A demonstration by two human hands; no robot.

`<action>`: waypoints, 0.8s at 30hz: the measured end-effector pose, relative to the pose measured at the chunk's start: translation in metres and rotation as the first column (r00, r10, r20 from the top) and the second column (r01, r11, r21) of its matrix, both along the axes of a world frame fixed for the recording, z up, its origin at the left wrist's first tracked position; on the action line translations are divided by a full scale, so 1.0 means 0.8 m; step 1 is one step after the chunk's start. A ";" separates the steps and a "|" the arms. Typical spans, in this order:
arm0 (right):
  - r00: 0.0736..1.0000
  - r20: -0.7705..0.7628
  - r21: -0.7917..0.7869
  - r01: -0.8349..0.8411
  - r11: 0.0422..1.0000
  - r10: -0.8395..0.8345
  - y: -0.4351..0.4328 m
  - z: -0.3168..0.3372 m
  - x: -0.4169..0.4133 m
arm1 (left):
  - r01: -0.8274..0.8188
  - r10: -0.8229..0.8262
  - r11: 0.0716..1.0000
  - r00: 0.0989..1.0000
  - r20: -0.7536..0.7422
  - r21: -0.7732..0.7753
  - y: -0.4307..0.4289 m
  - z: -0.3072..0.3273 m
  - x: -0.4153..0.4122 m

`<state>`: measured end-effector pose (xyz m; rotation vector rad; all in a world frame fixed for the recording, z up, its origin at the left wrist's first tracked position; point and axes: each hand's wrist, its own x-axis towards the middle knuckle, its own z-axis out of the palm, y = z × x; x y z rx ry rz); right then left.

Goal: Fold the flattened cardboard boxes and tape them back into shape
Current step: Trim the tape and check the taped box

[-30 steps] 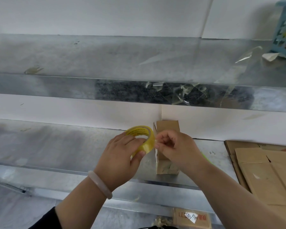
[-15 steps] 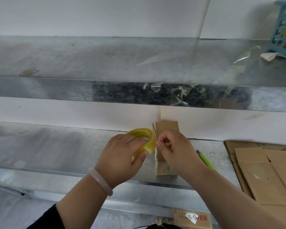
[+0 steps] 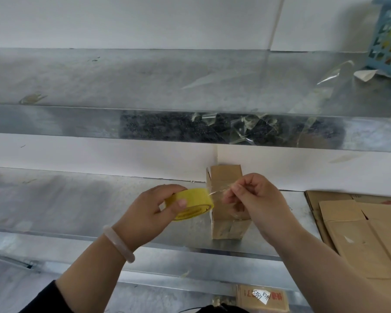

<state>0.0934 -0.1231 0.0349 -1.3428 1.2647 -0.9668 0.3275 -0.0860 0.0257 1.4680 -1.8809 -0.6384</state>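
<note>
Galvanised metal makes the worktop (image 3: 54, 204), dull and scuffed at the left. Over it the left hand (image 3: 149, 211), a pale bracelet (image 3: 120, 243) at the wrist, has its grip curled round a yellow tape roll (image 3: 190, 203), thumb pressed on the outer face and fingers over the top, the roll held in the air. From the roll's right edge a short clear strip of tape (image 3: 219, 192) runs across to the right hand (image 3: 257, 199), whose grip is closed in a pinch on the strip's free end between thumb and forefinger, the other fingers curled. Behind and between both hands a small brown cardboard box (image 3: 224, 177) stands upright on the worktop against the white wall, folded into shape, with shiny tape on its lower front. Farther right a stack of flattened cardboard boxes (image 3: 359, 240) lies flat on the same surface. Above, crumpled tape scraps (image 3: 242, 127) cling to the front edge of a metal shelf (image 3: 145, 75), and a blue basket (image 3: 388, 41) sits at its far right end.
</note>
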 end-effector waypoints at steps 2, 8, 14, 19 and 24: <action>1.000 -0.009 -0.012 -0.003 1.000 0.003 0.004 -0.001 -0.006 | -0.010 0.010 0.999 1.000 0.004 -0.043 0.004 -0.001 -0.002; 0.997 0.009 -0.005 0.083 0.997 -0.083 0.019 -0.013 -0.024 | -0.064 0.182 0.957 0.893 0.411 -0.284 0.007 0.004 -0.018; 0.986 0.014 0.034 0.167 0.985 -0.167 0.030 -0.029 -0.051 | 0.077 -0.015 0.972 0.963 0.269 -0.223 0.017 -0.007 -0.019; 0.984 0.012 0.053 0.177 0.983 -0.178 0.037 -0.038 -0.061 | 0.065 0.077 0.950 0.898 0.433 -0.305 0.018 -0.017 -0.011; 0.971 -0.017 0.098 0.238 0.966 -0.237 0.032 -0.054 -0.070 | 0.027 0.140 0.959 0.820 0.554 -0.282 0.011 -0.026 -0.025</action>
